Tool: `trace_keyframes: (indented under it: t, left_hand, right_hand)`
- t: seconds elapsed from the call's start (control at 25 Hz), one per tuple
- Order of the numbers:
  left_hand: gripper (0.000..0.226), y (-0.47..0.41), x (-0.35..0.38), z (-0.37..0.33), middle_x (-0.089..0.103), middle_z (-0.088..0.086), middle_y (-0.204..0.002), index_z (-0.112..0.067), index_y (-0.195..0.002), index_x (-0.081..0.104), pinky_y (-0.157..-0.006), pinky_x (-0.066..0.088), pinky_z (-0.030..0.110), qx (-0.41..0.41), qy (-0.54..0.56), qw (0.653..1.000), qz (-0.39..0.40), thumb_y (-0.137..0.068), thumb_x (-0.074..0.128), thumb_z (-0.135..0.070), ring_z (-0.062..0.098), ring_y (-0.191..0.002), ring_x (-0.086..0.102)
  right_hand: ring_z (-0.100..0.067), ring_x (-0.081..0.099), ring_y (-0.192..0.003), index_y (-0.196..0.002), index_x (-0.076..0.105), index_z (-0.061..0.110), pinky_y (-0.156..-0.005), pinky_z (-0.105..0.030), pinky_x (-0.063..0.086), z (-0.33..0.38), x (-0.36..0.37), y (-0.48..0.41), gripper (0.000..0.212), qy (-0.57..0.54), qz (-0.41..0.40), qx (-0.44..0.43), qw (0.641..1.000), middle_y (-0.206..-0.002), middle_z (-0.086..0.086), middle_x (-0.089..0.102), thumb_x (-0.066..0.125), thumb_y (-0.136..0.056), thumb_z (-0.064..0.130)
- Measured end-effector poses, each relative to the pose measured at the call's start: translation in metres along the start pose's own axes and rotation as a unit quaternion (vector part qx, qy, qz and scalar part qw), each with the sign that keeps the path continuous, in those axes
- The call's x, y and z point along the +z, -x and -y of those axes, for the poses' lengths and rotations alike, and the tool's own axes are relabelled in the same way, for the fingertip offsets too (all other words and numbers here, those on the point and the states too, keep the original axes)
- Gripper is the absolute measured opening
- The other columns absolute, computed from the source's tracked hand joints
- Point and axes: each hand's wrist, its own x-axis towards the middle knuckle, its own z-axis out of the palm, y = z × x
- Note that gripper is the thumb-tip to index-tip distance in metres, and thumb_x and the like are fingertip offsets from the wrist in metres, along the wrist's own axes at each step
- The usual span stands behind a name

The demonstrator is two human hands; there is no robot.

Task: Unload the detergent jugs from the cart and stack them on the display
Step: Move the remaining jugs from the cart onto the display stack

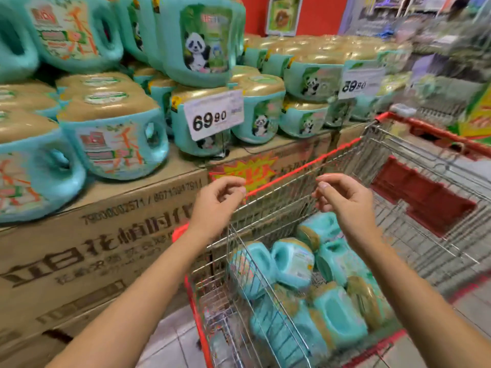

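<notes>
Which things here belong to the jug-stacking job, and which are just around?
Part of the job: jugs in the cart, wire cart, stacked jugs on the display, cardboard cartons under them, left hand and right hand, both holding nothing.
Just around: price tags, poster on the red wall, far shelves.

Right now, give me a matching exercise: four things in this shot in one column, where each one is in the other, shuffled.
Things
1. left hand
2. nearer price tag
3. cardboard boxes
4. red seat flap

Places
a. under the stacked jugs
b. inside the cart, at its far end
c. hanging in front of those jugs
d. over the cart's rim, holding nothing

Pairs: 1-d, 2-c, 3-a, 4-b
</notes>
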Motion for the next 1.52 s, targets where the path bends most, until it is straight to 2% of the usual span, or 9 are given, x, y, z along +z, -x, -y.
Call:
trace_keyframes:
  t: [0.16, 0.32, 0.52, 0.68, 0.84, 0.92, 1.12, 1.32, 1.52]
  left_hand:
    - [0.013, -0.002, 0.080, 0.044, 0.064, 0.008, -0.075, -0.008, -0.096, 0.064, -0.059, 0.050, 0.014, -0.089, 0.033, 0.995, -0.001, -0.092, 0.057, 0.002, 0.003, -0.058, 0.062]
    - [0.014, -0.014, 0.134, 0.099, 0.062, 0.004, -0.069, -0.010, -0.098, 0.063, -0.053, 0.044, 0.016, -0.230, 0.043, 0.972, -0.026, -0.090, 0.058, 0.000, 0.011, -0.058, 0.054]
    - [0.029, -0.021, 0.170, 0.181, 0.047, 0.003, -0.062, -0.016, -0.064, 0.051, -0.056, 0.033, 0.028, -0.413, 0.031, 0.903, -0.113, -0.089, 0.048, -0.002, 0.019, -0.062, 0.044]
    - [0.029, -0.017, 0.186, 0.217, 0.043, 0.002, -0.068, -0.016, -0.067, 0.043, -0.058, 0.033, 0.027, -0.520, 0.109, 0.824, -0.195, -0.093, 0.045, -0.004, 0.019, -0.061, 0.043]
    - [0.009, -0.018, 0.190, 0.221, 0.056, 0.005, -0.083, -0.020, -0.070, 0.056, -0.073, 0.041, 0.037, -0.502, 0.153, 0.817, -0.239, -0.079, 0.059, -0.018, 0.019, -0.081, 0.052]
    - [0.011, -0.014, 0.188, 0.216, 0.063, 0.004, -0.095, -0.021, -0.084, 0.063, -0.075, 0.045, 0.033, -0.503, 0.171, 0.809, -0.252, -0.089, 0.060, -0.012, 0.018, -0.087, 0.058]
    - [0.019, -0.015, 0.188, 0.215, 0.063, 0.000, -0.084, -0.016, -0.092, 0.066, -0.070, 0.043, 0.024, -0.499, 0.210, 0.788, -0.295, -0.094, 0.053, -0.002, 0.011, -0.081, 0.058]
    - [0.018, -0.017, 0.186, 0.218, 0.062, 0.000, -0.079, -0.014, -0.093, 0.064, -0.067, 0.041, 0.023, -0.485, 0.221, 0.773, -0.343, -0.094, 0.052, 0.000, 0.010, -0.074, 0.056]
    - [0.012, -0.013, 0.184, 0.215, 0.062, 0.002, -0.078, -0.014, -0.093, 0.065, -0.052, 0.042, 0.021, -0.480, 0.203, 0.789, -0.326, -0.092, 0.057, -0.006, 0.011, -0.065, 0.054]
  right_hand:
    - [-0.005, 0.052, -0.045, -0.082, 0.062, 0.012, -0.047, -0.018, 0.044, -0.064, -0.053, -0.012, 0.020, 0.077, 0.005, 0.079, 0.994, -0.066, -0.012, 0.060, 0.054, -0.092, -0.003]
    - [-0.016, 0.053, -0.059, -0.079, 0.060, 0.018, -0.053, -0.020, 0.045, -0.140, -0.068, -0.022, 0.020, 0.135, 0.031, 0.175, 0.975, -0.075, -0.012, 0.061, 0.056, -0.090, 0.002]
    - [-0.020, 0.054, -0.067, -0.100, 0.060, 0.008, -0.061, -0.029, 0.041, -0.247, -0.036, -0.028, 0.011, 0.209, 0.157, 0.277, 0.925, -0.071, -0.005, 0.054, 0.062, -0.089, 0.010]
    - [-0.020, 0.055, -0.081, -0.114, 0.059, 0.006, -0.077, -0.033, 0.044, -0.323, 0.001, -0.019, 0.031, 0.274, 0.249, 0.331, 0.868, -0.086, -0.010, 0.062, 0.065, -0.088, 0.023]
    - [-0.028, 0.059, -0.102, -0.127, 0.050, 0.007, -0.088, -0.033, 0.044, -0.368, 0.040, -0.008, 0.047, 0.243, 0.293, 0.349, 0.856, -0.112, -0.014, 0.061, 0.067, -0.087, 0.024]
    - [-0.027, 0.059, -0.103, -0.123, 0.052, 0.010, -0.089, -0.035, 0.046, -0.382, 0.057, -0.007, 0.046, 0.246, 0.289, 0.353, 0.855, -0.113, -0.011, 0.061, 0.069, -0.084, 0.025]
    - [-0.031, 0.061, -0.103, -0.107, 0.061, 0.004, -0.086, -0.039, 0.046, -0.405, 0.085, -0.019, 0.029, 0.212, 0.291, 0.374, 0.855, -0.107, -0.015, 0.066, 0.068, -0.086, 0.023]
    - [-0.026, 0.058, -0.084, -0.094, 0.065, 0.008, -0.077, -0.040, 0.047, -0.379, 0.080, -0.027, 0.021, 0.114, 0.230, 0.395, 0.882, -0.087, -0.010, 0.064, 0.065, -0.089, 0.028]
    - [-0.004, 0.054, -0.053, -0.075, 0.062, 0.017, -0.048, -0.016, 0.043, -0.311, 0.012, -0.074, 0.013, -0.014, 0.209, 0.401, 0.892, -0.056, 0.012, 0.060, 0.070, -0.086, 0.017]
